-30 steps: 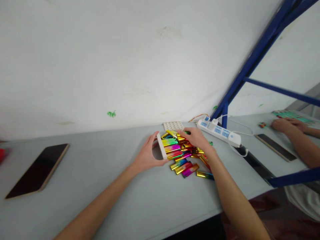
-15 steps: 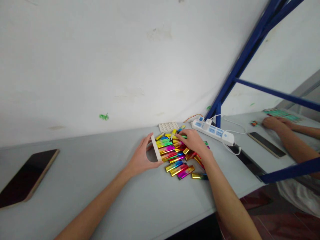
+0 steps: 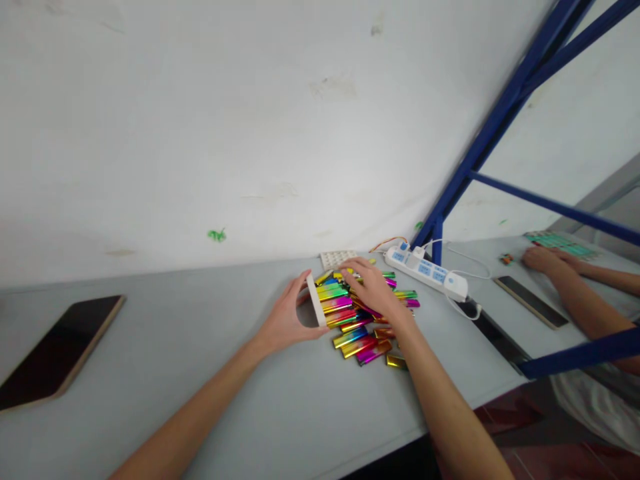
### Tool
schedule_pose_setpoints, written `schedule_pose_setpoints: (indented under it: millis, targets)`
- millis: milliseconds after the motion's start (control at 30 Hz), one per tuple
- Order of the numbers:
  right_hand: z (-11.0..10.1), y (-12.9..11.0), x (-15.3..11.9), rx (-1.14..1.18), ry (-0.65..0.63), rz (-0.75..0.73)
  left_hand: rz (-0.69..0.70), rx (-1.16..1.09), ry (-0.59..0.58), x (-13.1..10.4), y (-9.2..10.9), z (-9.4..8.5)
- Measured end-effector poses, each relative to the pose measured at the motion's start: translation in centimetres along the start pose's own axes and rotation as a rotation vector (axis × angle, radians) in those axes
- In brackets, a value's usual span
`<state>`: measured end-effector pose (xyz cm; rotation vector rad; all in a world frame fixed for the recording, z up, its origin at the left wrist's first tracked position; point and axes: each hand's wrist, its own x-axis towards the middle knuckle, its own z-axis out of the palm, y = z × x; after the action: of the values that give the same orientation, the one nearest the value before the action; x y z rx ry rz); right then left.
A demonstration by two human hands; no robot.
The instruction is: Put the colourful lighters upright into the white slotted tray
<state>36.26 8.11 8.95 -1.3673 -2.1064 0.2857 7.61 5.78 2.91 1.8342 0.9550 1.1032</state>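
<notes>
My left hand (image 3: 286, 320) grips a narrow white tray (image 3: 316, 301) at its two ends, thumb at the near end and fingers at the far end. Shiny metallic tubes that look like lighter casings (image 3: 337, 303), in green, gold, pink and red, stand side by side with their ends at the tray. Over the far part of this row, my right hand (image 3: 371, 288) has its fingers curled down; what they hold is hidden. Beneath and around it lies a loose heap of the same coloured casings (image 3: 357, 345).
Behind the heap lies a white tray with a grid of holes (image 3: 337, 259). A power strip (image 3: 427, 270) with cables is to the right, by a blue metal frame (image 3: 473, 150). A phone (image 3: 57, 350) lies left. Another person's hands (image 3: 547, 260) are on the table at far right.
My right hand has moved left and away over the row; the gold casing seen at its fingertips is now covered. My left hand still holds the tray. The view has shifted slightly.
</notes>
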Motion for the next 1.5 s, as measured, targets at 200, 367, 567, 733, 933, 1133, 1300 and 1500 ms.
schedule_pose_setpoints:
  millis: [200, 367, 567, 733, 933, 1133, 1300, 1500]
  targets:
    - [1.2, -2.3, 0.6, 0.066, -0.213, -0.100, -0.002, 0.019, 0.004, 0.0, -0.2, 0.0]
    - [0.2, -1.9, 0.2, 0.037, -0.211, -0.058, 0.003, -0.007, -0.003, 0.0, -0.1, -0.1]
    - [0.1, -0.8, 0.5, 0.079, -0.043, -0.020, 0.025, -0.018, 0.008, 0.0, -0.2, 0.0]
    - [0.9, -1.9, 1.2, 0.152, -0.234, -0.043, 0.022, -0.021, -0.008, 0.1, -0.3, 0.0]
    - [0.0, -3.2, 0.9, -0.004, -0.260, -0.008, 0.014, -0.004, -0.006, 0.0, -0.4, 0.0]
    - [0.0, -1.4, 0.5, -0.114, -0.165, 0.032, -0.001, 0.007, -0.005, -0.1, 0.1, -0.2]
    - [0.3, 2.1, 0.3, -0.277, -0.028, 0.115, -0.005, -0.011, -0.006, -0.1, 0.1, -0.2]
    - [-0.6, 3.6, -0.4, -0.328, -0.155, 0.189, 0.010, -0.004, -0.009, 0.0, 0.2, -0.2]
